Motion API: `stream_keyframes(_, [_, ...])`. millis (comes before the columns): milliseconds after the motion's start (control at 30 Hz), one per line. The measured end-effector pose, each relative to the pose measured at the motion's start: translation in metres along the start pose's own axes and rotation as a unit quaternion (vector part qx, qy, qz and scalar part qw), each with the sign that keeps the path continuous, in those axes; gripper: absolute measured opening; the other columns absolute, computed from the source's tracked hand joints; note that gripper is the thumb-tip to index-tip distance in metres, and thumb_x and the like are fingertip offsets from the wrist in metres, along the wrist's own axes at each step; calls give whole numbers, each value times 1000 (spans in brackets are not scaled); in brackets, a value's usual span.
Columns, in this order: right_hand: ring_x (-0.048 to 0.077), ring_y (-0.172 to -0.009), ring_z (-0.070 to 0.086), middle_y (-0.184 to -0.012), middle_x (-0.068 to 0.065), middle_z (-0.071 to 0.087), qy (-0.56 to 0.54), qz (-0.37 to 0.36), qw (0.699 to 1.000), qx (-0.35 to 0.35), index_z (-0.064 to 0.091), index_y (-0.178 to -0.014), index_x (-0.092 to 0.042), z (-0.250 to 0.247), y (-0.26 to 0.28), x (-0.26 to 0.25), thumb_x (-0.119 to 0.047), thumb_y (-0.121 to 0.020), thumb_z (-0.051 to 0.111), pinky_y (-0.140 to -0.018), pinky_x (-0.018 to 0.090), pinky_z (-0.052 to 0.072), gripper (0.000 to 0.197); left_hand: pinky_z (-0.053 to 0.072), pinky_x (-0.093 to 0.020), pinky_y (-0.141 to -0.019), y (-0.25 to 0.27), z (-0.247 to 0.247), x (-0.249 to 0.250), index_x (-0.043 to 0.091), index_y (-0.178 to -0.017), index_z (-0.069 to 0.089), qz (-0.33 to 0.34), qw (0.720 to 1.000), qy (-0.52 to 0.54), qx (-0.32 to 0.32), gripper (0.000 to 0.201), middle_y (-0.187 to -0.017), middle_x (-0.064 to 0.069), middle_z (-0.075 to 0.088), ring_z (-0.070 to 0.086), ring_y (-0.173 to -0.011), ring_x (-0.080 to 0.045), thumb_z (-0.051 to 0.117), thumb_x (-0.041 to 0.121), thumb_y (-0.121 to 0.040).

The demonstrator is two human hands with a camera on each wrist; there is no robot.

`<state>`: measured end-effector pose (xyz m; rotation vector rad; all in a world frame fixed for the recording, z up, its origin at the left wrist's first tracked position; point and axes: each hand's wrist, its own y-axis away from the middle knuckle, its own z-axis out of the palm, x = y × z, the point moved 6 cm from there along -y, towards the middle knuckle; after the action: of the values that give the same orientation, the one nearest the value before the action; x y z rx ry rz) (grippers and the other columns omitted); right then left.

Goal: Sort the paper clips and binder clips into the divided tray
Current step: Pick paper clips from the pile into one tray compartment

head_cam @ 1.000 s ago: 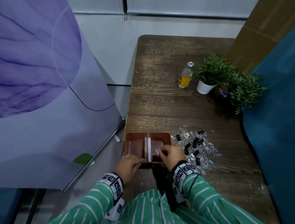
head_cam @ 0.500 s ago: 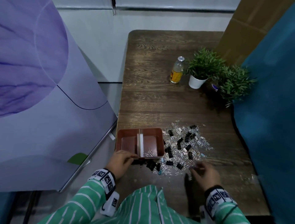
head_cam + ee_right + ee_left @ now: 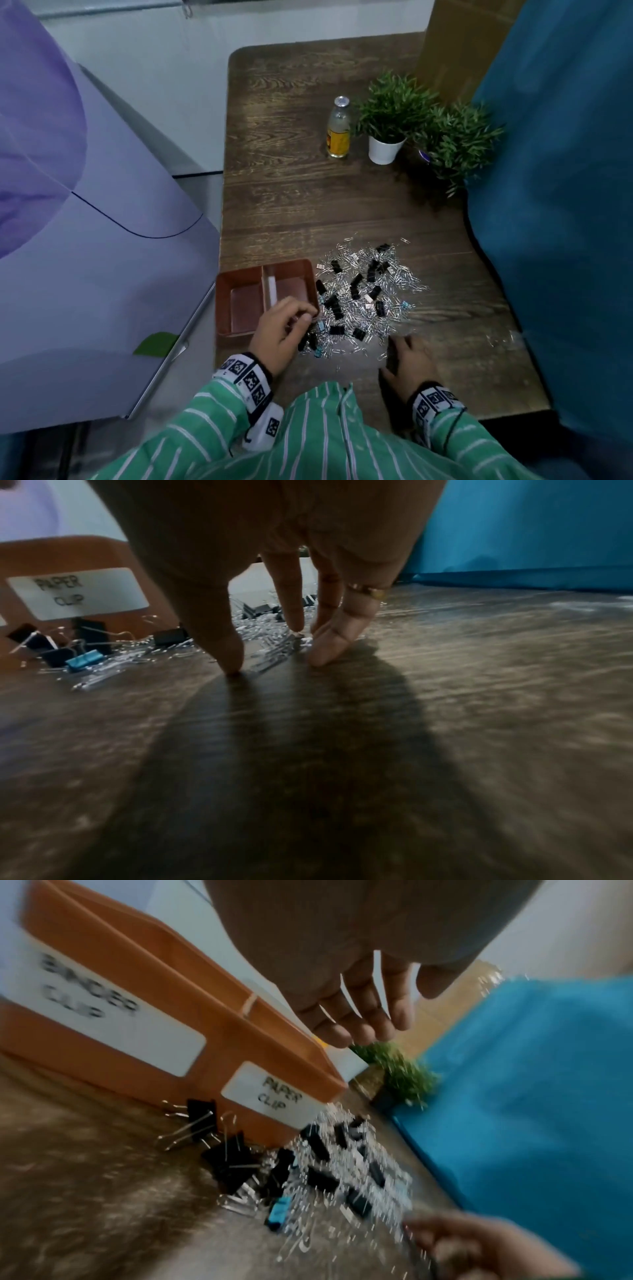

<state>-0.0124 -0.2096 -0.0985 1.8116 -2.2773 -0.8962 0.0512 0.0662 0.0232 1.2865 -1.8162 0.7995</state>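
Observation:
The brown divided tray stands at the table's left edge; its front labels read BINDER CLIP on the left and PAPER CLIP on the right. My left hand hovers over the near right corner of the tray, and its fingers hang relaxed with nothing in them. Right of the tray lies the pile of silver paper clips mixed with black binder clips; a blue binder clip lies at its near edge. My right hand has thumb and fingertips down on the table, apart, with a few paper clips between them.
A yellow-labelled bottle and two potted plants stand at the far side of the table. A blue cloth bounds the right side. A purple-and-white panel leans beside the table's left edge.
My right hand left the tray and came down at the near edge of the pile. My left hand rose from the tray's front edge to over its right compartment.

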Motion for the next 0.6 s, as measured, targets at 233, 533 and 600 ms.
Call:
stream_keyframes(233, [27,-108,56,-118,2,56,-42,-71,996,18,64,-123,-26,-16,-6,-4,-33,-78,64,-97,35,49,45,49,-36,-87,-16,93,5,24,-113,56,81,933,-277,-213,26,-106,6,59,50,-100,-13,45,32,-92])
stream_keyframes(533, [27,-124,40,-139,0,37,50,-77,996,-14,36,-144,-38,-27,-8,9,-50,-82,64,-97,41,49,69,47,-43,-95,-24,143,-11,21,-131,47,38,892,-371,-257,52,-135,-3,47,46,-116,-26,52,36,-82])
stream_keyframes(600, [27,-116,45,-132,3,43,48,-96,994,-8,43,-138,-32,-27,-13,0,-41,-86,62,-95,38,48,56,45,-42,-99,-30,147,-15,22,-134,45,7,888,-388,-247,55,-139,-5,45,45,-120,-28,53,39,-83])
